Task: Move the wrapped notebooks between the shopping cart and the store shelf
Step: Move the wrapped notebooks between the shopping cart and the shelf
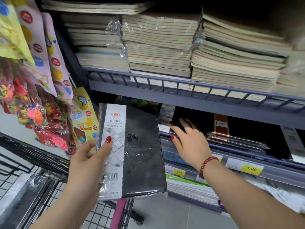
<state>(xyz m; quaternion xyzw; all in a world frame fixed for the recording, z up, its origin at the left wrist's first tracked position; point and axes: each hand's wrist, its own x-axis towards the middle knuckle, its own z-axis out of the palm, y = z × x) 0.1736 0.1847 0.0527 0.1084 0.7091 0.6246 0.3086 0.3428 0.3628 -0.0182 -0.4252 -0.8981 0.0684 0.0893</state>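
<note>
Wrapped notebook (142, 154): a black diary in clear film with a white label band, held upright above the shopping cart (24, 146) and in front of the store shelf (181, 96), so it is in transit between the two. The left hand (85, 162) is clamped on its near left edge, thumb on the label face and fingers behind, a grip that keeps the cover readable and leaves the other hand free. In the cart basket below lies a second film-wrapped dark item (24, 192), probably stock of the same kind. The right hand (189, 146), with a red bead bracelet (206, 164) at the wrist, reaches into the lower shelf bay with fingers spread over a dark notebook (177, 124) standing there and the thumb at the rail; whether it has closed on that notebook cannot be told. It is likely steadying or parting the row to make a slot. Yellow price tags (251, 169) line the shelf edge. Farther up, flat stacks of pale notebooks (158, 52) fill the upper bay.
</note>
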